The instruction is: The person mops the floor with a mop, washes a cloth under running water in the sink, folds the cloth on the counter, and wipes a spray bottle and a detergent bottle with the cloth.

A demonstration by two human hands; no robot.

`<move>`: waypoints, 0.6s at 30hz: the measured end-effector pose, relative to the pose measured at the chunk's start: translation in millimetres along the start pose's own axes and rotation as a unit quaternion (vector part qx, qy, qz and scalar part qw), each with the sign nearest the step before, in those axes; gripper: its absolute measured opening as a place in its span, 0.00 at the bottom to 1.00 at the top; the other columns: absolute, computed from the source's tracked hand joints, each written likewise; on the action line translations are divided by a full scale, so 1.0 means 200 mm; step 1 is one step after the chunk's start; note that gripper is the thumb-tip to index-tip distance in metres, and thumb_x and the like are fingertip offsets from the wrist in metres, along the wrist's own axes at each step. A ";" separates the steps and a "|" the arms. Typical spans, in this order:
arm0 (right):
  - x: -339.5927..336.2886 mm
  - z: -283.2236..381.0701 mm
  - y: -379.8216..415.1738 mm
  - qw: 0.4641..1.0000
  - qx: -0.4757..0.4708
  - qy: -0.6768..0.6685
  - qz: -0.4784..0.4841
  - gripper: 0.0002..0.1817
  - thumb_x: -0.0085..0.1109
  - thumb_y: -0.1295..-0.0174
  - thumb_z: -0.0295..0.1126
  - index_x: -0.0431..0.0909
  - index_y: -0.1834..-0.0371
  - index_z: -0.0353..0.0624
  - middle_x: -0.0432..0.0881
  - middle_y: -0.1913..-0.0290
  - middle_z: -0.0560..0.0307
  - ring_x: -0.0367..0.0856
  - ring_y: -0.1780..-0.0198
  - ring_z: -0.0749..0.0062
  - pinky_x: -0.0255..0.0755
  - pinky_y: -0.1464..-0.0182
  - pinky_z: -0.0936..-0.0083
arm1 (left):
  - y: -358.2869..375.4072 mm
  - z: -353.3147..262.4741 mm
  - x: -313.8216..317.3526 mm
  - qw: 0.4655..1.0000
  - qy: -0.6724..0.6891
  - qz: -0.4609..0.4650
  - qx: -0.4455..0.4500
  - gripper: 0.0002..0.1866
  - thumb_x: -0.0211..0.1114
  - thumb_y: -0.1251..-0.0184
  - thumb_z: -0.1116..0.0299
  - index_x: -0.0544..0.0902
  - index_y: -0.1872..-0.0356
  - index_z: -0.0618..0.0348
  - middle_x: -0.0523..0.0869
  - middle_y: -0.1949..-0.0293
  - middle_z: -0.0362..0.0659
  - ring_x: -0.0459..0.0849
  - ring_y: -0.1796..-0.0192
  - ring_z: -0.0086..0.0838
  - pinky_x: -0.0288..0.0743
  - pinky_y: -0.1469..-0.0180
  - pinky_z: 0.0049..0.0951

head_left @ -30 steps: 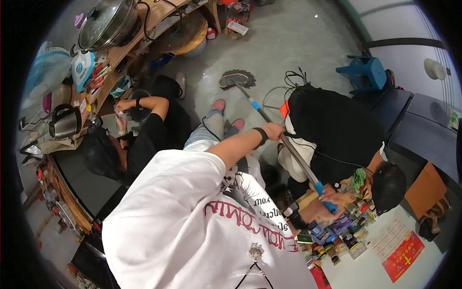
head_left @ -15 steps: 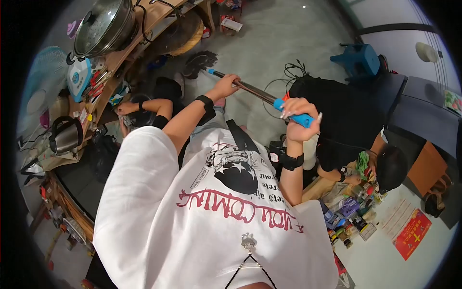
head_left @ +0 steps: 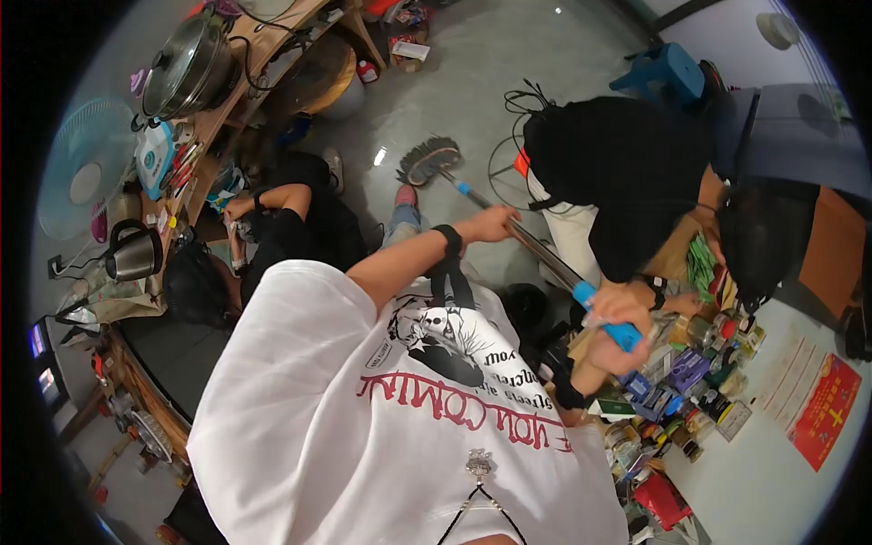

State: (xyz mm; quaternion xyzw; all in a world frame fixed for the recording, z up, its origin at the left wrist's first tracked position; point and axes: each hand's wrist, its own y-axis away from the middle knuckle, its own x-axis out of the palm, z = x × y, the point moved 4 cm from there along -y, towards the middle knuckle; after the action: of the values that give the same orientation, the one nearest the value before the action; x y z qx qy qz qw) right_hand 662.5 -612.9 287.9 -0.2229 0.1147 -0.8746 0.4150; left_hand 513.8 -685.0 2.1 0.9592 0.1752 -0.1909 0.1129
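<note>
A broom (head_left: pixel 550 252) with a grey bristle head, a metal pole and blue sleeves slants across the view. Its bristles rest on the grey floor near my shoe, ahead of me. My left hand (head_left: pixel 493 223) is closed around the middle of the pole. Wrapped over the blue grip at the pole's upper end is my right hand (head_left: pixel 621 334), slightly blurred. Both my wrists carry black bands.
At left, a person in black (head_left: pixel 309 213) crouches by a wooden shelf (head_left: pixel 213 113) with a pot and kettle. Another person in black (head_left: pixel 618 154) bends over a white table (head_left: pixel 718 472) crowded with jars and boxes. A blue stool (head_left: pixel 668 77) stands behind; cables lie nearby.
The broom head has swung right and closer to my feet. Both hands have moved right and down in the view, still holding the pole.
</note>
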 end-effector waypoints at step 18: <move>-0.46 0.14 0.32 0.998 -0.015 -0.054 -0.024 0.24 0.40 0.44 0.50 0.67 0.79 0.37 0.69 0.82 0.48 0.66 0.83 0.64 0.60 0.74 0.65 | 0.16 -0.15 0.37 0.999 -0.001 0.044 0.006 0.12 0.66 0.55 0.62 0.78 0.74 0.58 0.79 0.73 0.49 0.78 0.65 0.43 0.71 0.63 0.36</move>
State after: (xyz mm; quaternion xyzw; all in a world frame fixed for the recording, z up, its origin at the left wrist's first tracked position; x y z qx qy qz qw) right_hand 769.6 -581.4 260.0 -0.2788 0.0994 -0.8691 0.3962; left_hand 599.8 -683.1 4.5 0.9664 0.1317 -0.1883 0.1152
